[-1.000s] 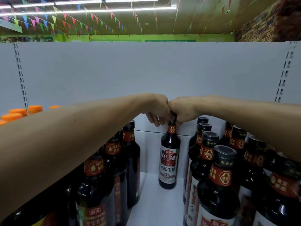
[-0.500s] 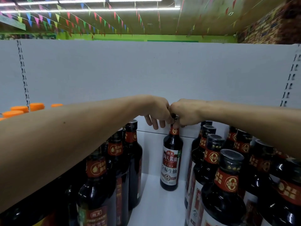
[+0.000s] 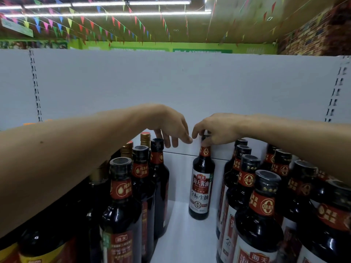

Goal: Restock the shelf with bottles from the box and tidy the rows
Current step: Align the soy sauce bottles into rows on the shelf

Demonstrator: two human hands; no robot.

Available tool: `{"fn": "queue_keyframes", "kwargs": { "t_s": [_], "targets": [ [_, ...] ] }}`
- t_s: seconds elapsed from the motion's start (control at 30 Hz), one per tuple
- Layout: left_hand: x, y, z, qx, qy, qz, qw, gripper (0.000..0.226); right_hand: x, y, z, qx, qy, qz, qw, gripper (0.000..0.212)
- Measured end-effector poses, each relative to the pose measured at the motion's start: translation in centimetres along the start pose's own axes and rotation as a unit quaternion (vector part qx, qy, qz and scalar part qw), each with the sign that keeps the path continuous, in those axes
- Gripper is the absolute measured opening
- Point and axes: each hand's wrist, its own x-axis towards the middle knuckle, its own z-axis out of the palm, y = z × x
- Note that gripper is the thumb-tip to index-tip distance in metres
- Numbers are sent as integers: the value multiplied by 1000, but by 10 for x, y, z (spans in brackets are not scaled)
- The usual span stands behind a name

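Observation:
A dark soy sauce bottle with a white and red label stands upright alone at the back of the white shelf, in the gap between two rows. My right hand grips its black cap from above. My left hand hovers just left of the cap with fingers relaxed and hanging down, holding nothing. A row of dark bottles runs along the left of the gap, and another row fills the right.
The white back panel of the shelf rises right behind the lone bottle. Gold-capped bottles stand behind the left row. A strip of bare white shelf runs from the lone bottle toward me. The box is out of view.
My left hand has let go of the bottle's cap, opened and drawn slightly left. My right hand keeps its grip on the cap. The bottle stays standing at the back.

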Motion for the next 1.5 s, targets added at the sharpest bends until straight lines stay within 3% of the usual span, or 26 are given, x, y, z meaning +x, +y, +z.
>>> {"fn": "queue_keyframes", "kwargs": {
  "t_s": [0.13,0.27,0.47,0.63,0.9,1.2,1.33,1.5],
  "targets": [
    [-21,-12,-4,27,-9,-24,999,45,-1,-13,-11,1,27,-22,999,32],
    [-33,-29,-8,10,-25,-44,999,47,1,-33,-21,80,22,-52,995,28],
    [-36,-46,-8,-20,-17,-25,999,25,15,-68,-20,166,4,-72,984,29],
    [-45,-50,-14,-42,-30,-22,998,30,20,-84,-21,171,1,-71,983,42],
    [-50,-63,-14,-56,-18,-21,998,32,23,-93,-11,121,56,-58,989,27],
    [-40,-44,-5,-24,-38,1,999,25,7,-72,-19,109,3,-55,992,19],
    [-30,-29,-2,-17,-49,10,999,15,2,-62,-18,82,-6,-56,995,30],
    [-22,-16,4,0,-40,9,999,19,-8,-50,-16,74,-21,-51,996,37]
  ]
}}
